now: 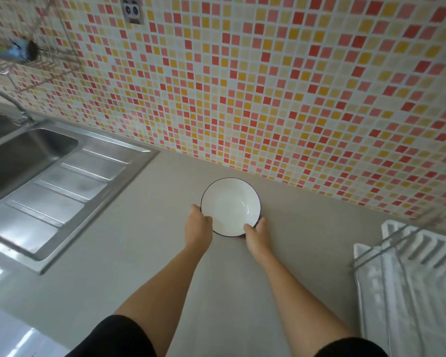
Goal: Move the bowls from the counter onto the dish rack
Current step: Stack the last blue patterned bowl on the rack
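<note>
One white bowl (229,206) with a thin dark rim sits on the grey counter (144,253) close to the tiled wall. My left hand (198,225) grips its left edge, thumb on the rim. My right hand (256,234) holds the near right edge, thumb over the rim and fingers underneath. Whether the bowl is lifted off the counter I cannot tell. The dish rack (412,274), white tray with metal wires, stands at the right edge, apart from the bowl.
A steel sink (23,155) with a ribbed drainboard (62,191) fills the left side, its tap (8,99) behind. A wire wall shelf (26,55) holds a blue item at top left. Orange and red mosaic tiles (268,86) cover the wall.
</note>
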{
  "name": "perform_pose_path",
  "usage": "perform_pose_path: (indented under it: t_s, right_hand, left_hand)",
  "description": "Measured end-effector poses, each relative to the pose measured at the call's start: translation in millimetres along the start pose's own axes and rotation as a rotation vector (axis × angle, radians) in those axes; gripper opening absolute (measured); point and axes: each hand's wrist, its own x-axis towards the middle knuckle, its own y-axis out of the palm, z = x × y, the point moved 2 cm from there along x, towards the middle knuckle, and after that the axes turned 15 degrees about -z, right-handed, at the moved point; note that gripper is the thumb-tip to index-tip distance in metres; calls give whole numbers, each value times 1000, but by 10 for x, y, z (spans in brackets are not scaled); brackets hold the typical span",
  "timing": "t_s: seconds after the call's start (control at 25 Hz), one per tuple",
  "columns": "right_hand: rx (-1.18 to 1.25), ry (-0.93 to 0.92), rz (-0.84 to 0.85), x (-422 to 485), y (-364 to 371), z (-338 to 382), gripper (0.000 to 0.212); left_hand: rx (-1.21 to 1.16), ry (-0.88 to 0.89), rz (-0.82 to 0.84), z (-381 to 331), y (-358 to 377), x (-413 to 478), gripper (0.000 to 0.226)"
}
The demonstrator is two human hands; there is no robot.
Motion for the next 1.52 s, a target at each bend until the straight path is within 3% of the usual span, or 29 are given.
perform_pose_path:
  t_s: [0.2,0.28,0.36,0.44,0.6,0.8,0.96,1.08,1.2,1.44,1.52]
  right_hand:
    - [78,-121,12,-599,-376,14,40]
    - [82,-213,26,-925,-543,6,42]
    - [79,-300,41,-1261,-698,33,44]
    - [98,-358,32,-1624,-879,49,40]
    - [256,-381,84,-2266,-1236,132,33]
    - [471,-409,44,-2753,-1676,476,51]
    - [557,-608,-10,-3079,-2111,882,41]
    - [646,-767,-50,-3240,-2480,1158,43]
    - [696,-891,-101,-3386,-2928,1367,63]
    - [666,-1108,-161,-3274,-4210,1573,80]
    - [587,-1134,-141,-3136,-4684,1549,94]
  left_hand:
    - [-21,112,-84,23,-535,-557,8]
    - [-23,190,-83,6,-790,-873,41]
    - [-38,259,-117,-4,-1023,-1185,56]
    - [-126,266,-160,-23,-1284,-1513,53]
    - [-475,269,-170,-124,-1731,-2127,22]
    - [-769,267,-119,-483,-2128,-2737,36]
    - [-917,254,-47,-814,-2314,-2946,21]
    - [-1115,360,55,-1162,-2424,-3218,25]
    - [-1235,513,171,-1532,-2463,-3553,43]
    - [-1143,757,290,-2218,-2027,-4259,38]
    - [-1017,823,308,-2462,-1828,-4488,62]
